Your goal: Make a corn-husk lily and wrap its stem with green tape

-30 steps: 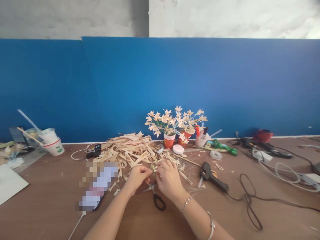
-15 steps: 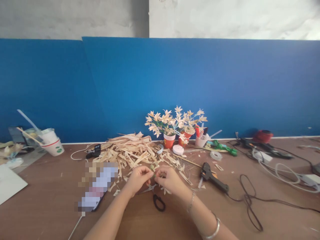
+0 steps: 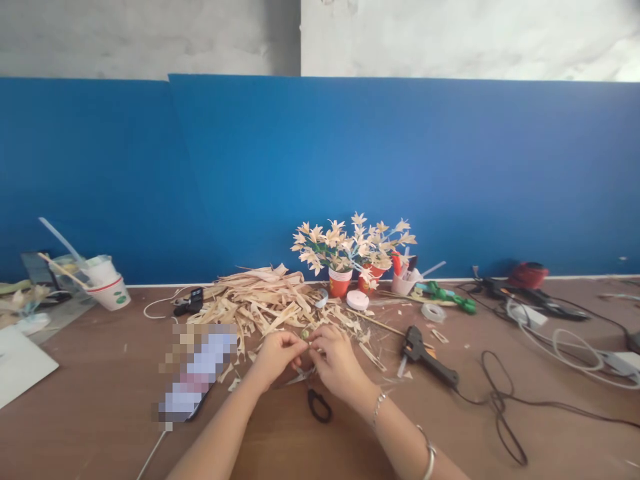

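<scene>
Head view: cluttered brown table, blue wall.

A black hot-glue gun lies on the brown wooden table, its black cord looping to the right. 2 red paper cups of pale paper flowers stand against the blue board wall. Nearby sit a white tape roll and a white-and-red paper cup tilted at far left. White cables coil at right.
</scene>
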Demonstrator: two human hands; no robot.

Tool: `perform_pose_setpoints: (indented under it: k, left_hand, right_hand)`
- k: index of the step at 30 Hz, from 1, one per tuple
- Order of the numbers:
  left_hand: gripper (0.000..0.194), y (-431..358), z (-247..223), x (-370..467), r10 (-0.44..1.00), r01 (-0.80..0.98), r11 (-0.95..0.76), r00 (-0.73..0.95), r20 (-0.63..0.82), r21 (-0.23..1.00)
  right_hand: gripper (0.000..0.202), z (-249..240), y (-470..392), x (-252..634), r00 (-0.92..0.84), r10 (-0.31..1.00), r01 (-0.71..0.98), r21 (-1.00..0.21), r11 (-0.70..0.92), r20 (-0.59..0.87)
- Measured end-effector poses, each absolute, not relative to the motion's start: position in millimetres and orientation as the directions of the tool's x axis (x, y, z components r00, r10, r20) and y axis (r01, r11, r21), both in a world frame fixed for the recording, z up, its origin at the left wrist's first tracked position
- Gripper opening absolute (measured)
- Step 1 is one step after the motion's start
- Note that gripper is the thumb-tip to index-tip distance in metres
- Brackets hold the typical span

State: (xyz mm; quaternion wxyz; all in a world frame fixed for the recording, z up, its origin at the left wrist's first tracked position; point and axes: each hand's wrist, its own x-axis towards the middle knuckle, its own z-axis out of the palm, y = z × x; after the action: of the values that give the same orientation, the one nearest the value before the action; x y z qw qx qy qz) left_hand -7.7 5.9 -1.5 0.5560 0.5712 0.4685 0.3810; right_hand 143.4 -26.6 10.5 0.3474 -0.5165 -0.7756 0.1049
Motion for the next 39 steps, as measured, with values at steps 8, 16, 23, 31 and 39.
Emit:
perform_pose_setpoints:
  k: [8, 16, 23, 31, 39]
  left_hand:
    - [0.020, 5.0, -0.6, -11.3, 0.928, 0.118, 0.051, 0.361, -0.090, 0.992]
    - [0.023, 4.3, -3.0, -12.3, 0.908, 0.155, 0.003, 0.413, -0.067, 0.988]
    - [0.021, 8.4, -7.9, -12.5, 0.931, 0.228, 0.003, 0.356, -0.086, 0.974]
    - [0.025, 7.2, -7.4, -13.8, 0.928, 0.188, 0.008, 0.364, -0.077, 0.982]
    - [0.029, 5.0, -4.9, -12.1, 0.917, 0.129, 0.000, 0.396, -0.052, 0.992]
  right_hand:
    - [0.021, 12.6, -17.5, 154.0, -0.365, 0.906, 0.390, -0.849, 0.356, 0.213]
    - [0.018, 12.7, -20.4, 154.7, -0.389, 0.915, 0.401, -0.875, 0.271, 0.105]
    - [0.015, 5.5, -22.6, 144.3, -0.156, 0.938, 0.668, -0.667, 0.330, 0.308]
    - [0.016, 6.4, -17.4, 153.2, -0.326, 0.915, 0.419, -0.832, 0.364, 0.236]
    - [0.020, 11.0, -19.8, 150.7, -0.371, 0.910, 0.415, -0.843, 0.342, 0.186]
